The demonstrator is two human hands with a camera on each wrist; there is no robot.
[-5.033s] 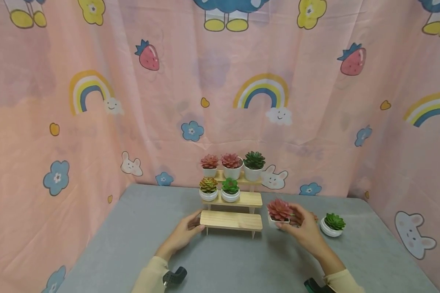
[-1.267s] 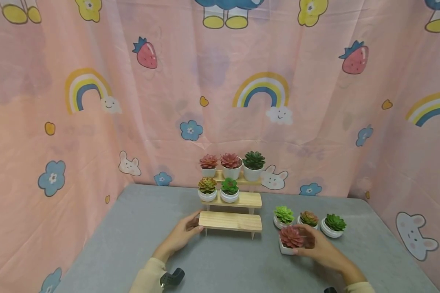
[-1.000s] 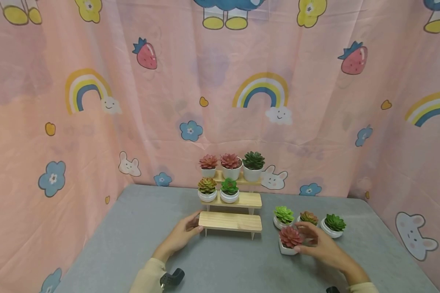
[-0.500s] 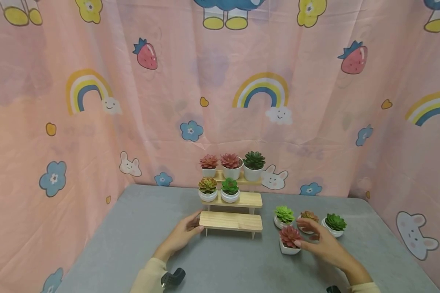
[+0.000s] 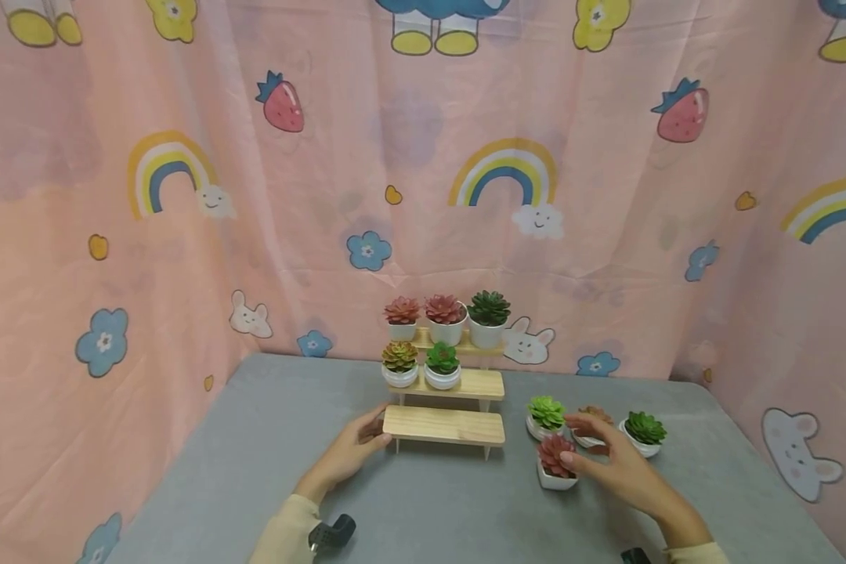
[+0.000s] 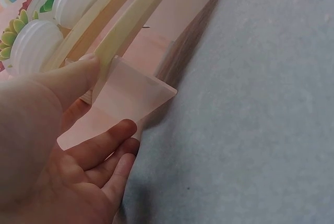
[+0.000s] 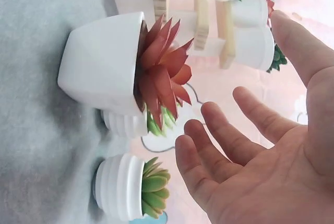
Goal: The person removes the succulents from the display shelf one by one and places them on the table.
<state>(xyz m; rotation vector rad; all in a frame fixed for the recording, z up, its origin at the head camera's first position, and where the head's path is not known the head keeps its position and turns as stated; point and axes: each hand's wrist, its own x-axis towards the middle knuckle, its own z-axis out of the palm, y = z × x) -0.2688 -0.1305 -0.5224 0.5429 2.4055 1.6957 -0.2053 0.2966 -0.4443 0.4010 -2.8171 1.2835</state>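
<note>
My left hand [image 5: 348, 453] grips the left end of a three-step wooden plant stand [image 5: 451, 425]. In the left wrist view, the thumb rests on the bottom board and the fingers lie against the clear leg [image 6: 130, 91]. To the right of the stand, a red potted succulent [image 5: 557, 470] in a squarish white pot stands upright on the table. My right hand [image 5: 623, 474] hovers over and beside it, fingers spread. The right wrist view shows the palm [image 7: 261, 187] apart from that red plant [image 7: 99, 65], holding nothing.
Potted red succulents [image 5: 446, 321] and a dark green one [image 5: 489, 313] fill the top step. A yellowish [image 5: 399, 364] and a green succulent [image 5: 442, 366] occupy the middle step. Behind the red plant sit light green [image 5: 546, 415], orange-brown [image 5: 592, 439] and green [image 5: 644, 431] ones.
The red succulent was held beside the stand, came down nearer me on the table, and was let go. My right fingers have loosened and drawn off it. The left hand stays on the stand.
</note>
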